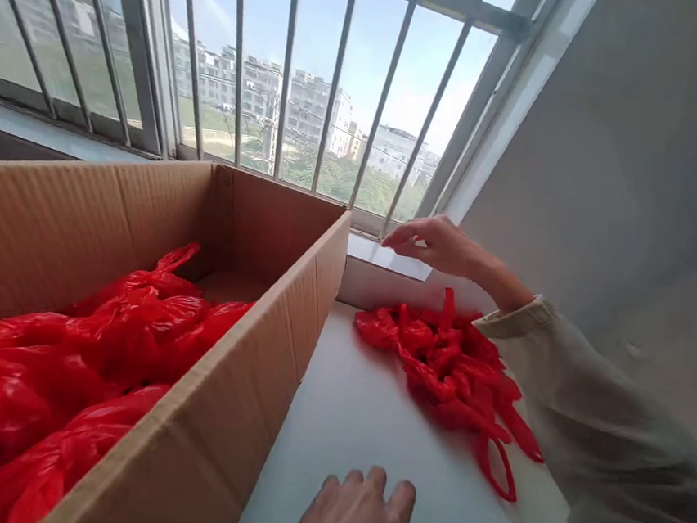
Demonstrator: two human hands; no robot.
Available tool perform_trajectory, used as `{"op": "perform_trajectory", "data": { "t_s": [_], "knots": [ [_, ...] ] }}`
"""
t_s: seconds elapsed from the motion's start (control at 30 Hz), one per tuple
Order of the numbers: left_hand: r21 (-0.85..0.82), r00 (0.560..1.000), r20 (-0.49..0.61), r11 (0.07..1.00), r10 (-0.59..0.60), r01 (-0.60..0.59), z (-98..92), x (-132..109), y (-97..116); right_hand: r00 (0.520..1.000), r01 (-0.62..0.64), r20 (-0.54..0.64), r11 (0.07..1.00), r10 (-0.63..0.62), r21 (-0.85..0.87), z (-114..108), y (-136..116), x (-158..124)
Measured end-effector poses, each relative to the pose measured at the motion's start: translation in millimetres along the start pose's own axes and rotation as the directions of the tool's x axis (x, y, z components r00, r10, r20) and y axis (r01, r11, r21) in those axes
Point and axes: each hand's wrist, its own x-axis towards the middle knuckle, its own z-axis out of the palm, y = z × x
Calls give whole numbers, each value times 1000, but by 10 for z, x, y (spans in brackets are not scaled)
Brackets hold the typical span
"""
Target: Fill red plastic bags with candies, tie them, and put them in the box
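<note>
My right hand (442,246) hovers in the air above a pile of red plastic bags (452,374) on the white tabletop (359,410). Its fingers are stretched out and point left towards the window sill; it holds nothing. My left hand (354,517) lies at the bottom edge of the view, palm down on the tabletop, fingers loosely curled and empty. It is just right of a large cardboard box (237,399). The box holds several filled red plastic bags (66,374).
A barred window (335,79) runs along the back, with a white sill (385,261) under my right hand. A grey wall (630,157) stands to the right. The box takes up the left half of the table.
</note>
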Motion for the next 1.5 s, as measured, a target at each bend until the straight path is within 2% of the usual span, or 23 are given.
{"op": "perform_trajectory", "data": {
  "t_s": [0.03, 0.1, 0.17, 0.23, 0.33, 0.4, 0.47, 0.53, 0.6, 0.7, 0.8, 0.93, 1.07, 1.3, 1.43, 1.5],
  "knots": [
    [55, 998, 42, 997, -55, 52, -41, -19, 11, 996, -91, -22, 996, 91, 10, 3, 210, -385],
    [60, 997, -61, 997, -43, 47, -81, -92, 9, 966, -255, -18, 965, 257, 67, 123, 534, -1136],
    [10, 987, -158, 1000, -27, 29, -69, -143, -27, 920, -381, -60, 919, 388, 104, 362, 717, -1774],
    [-22, 977, -195, 997, -83, 80, -44, -118, -69, 874, -461, -121, 882, 470, 99, 672, 776, -2238],
    [-25, 975, -144, 985, -170, 168, -36, 64, -84, 796, -551, -251, 831, 551, 73, 1173, 729, -2597],
    [-15, 979, -93, 983, -182, 181, -21, 234, -70, 727, -612, -354, 789, 589, 57, 1467, 676, -2665],
    [-18, 984, -101, 989, -147, 146, 36, 399, -59, 676, -643, -428, 764, 600, 55, 1685, 633, -2658],
    [-24, 988, -147, 999, -47, 44, 125, 539, -43, 662, -635, -468, 770, 585, 64, 1813, 598, -2637],
    [-18, 972, -224, 997, 64, -70, 218, 656, -3, 691, -582, -480, 810, 541, 76, 1872, 557, -2648],
    [32, 899, -406, 986, 164, -166, 344, 838, 99, 760, -467, -470, 880, 449, 87, 1906, 467, -2742],
    [162, 817, -531, 973, 227, -165, 510, 1073, 129, 794, -398, -463, 913, 393, 92, 1943, 365, -2860],
    [235, 760, -604, 965, 241, -119, 805, 1348, -55, 823, -347, -444, 933, 354, 100, 1995, 308, -2938],
    [176, 706, -686, 982, 175, -72, 957, 1371, -263, 818, -353, -443, 928, 367, 117, 2017, 336, -2955],
    [150, 659, -735, 986, 159, -72, 900, 1250, -278, 803, -334, -477, 932, 359, 138, 2048, 358, -2968],
    [95, 602, -786, 989, 144, -112, 883, 1286, -306, 764, -348, -527, 926, 372, 148, 2057, 410, -2945],
    [49, 545, -831, 991, 109, -123, 875, 1314, -345, 734, -366, -555, 916, 392, 163, 2063, 448, -2935]
  ]
}}
